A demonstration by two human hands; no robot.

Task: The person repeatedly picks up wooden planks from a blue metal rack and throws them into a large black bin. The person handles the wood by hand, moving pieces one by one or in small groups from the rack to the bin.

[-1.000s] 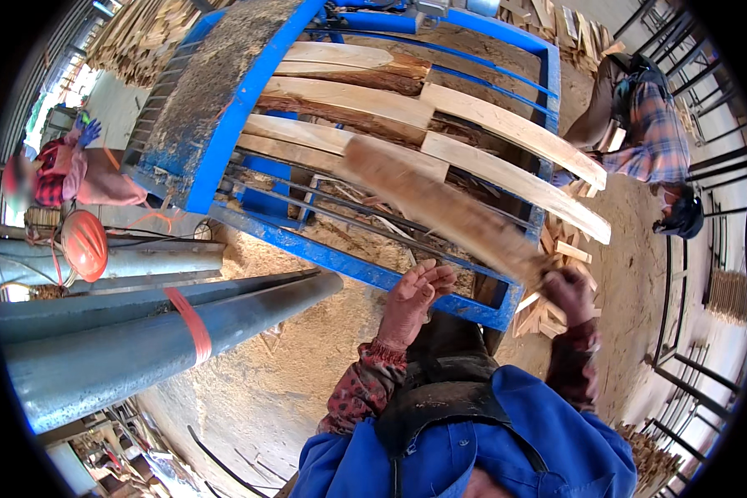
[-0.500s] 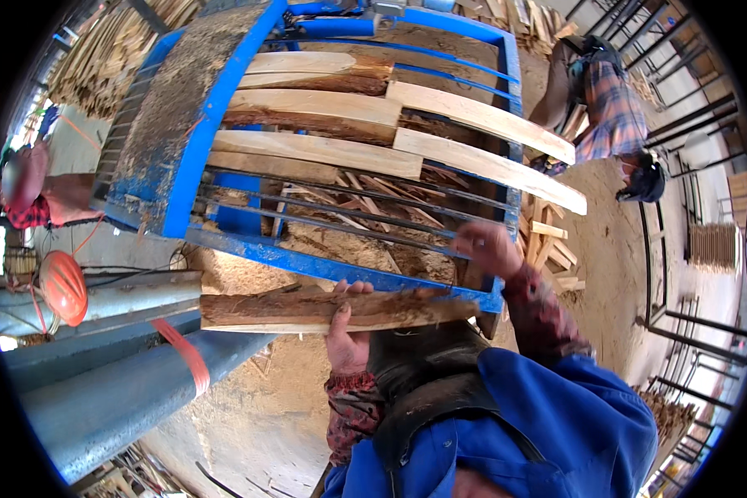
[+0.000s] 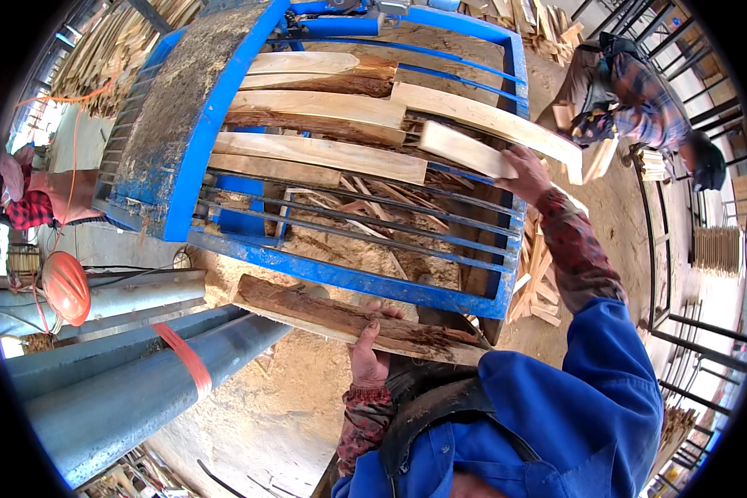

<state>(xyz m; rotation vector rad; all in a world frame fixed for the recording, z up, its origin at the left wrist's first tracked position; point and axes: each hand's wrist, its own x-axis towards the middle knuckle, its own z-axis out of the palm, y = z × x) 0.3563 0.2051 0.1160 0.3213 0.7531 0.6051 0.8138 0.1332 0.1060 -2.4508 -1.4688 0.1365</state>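
Observation:
My left hand (image 3: 372, 350) grips a bark-covered wood slab (image 3: 303, 309) near its middle, thumb on top, in front of the blue metal frame (image 3: 349, 278). Over the frame's right side, my right hand (image 3: 529, 176) is closed round the right end of a pale sawn board (image 3: 461, 149), whose far end lies by the rails. Beyond it, another long pale board (image 3: 494, 119) rests across the rails and past the frame's edge. To the left, several pieces with bark edges (image 3: 315, 108) lie side by side on the bars.
Wood offcuts (image 3: 535, 278) are heaped beside and beneath the frame. A blue steel beam (image 3: 141, 373) with an orange strap and an orange hard hat (image 3: 65, 288) are at the left. One co-worker (image 3: 647, 104) bends at the right; another person (image 3: 21, 195) is at the left edge.
My right hand has moved up and right onto the pale board, which has shifted and tilted. My left hand's slab has dropped slightly toward me and turned. The co-worker at the right has moved away.

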